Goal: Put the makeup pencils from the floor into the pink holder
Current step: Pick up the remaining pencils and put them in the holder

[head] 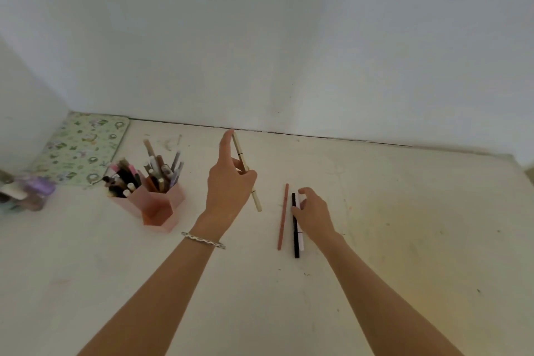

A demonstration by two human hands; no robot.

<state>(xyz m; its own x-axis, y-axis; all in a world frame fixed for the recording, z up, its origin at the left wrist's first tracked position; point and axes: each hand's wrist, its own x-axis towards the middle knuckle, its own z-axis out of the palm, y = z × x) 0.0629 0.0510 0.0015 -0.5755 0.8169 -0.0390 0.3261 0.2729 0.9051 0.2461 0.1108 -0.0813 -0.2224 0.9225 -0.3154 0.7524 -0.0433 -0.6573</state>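
Observation:
A pink holder (161, 211) with several hexagonal cups stands on the floor at the left, full of makeup pencils (156, 170). My left hand (229, 185), with a silver bracelet at the wrist, holds a cream pencil (256, 199) in the air, just right of the holder. Three pencils lie side by side on the floor: a pink one (283, 217), a black one (295, 237) and a white one (301, 243). My right hand (313, 212) rests over the black and white pencils, its fingers touching them; whether it grips one is unclear.
A green patterned mat (83, 147) lies in the back left corner against the white wall (289, 52). Blurred purple and white items (26, 193) sit at the far left edge. The pale floor (419, 225) stretches to the right.

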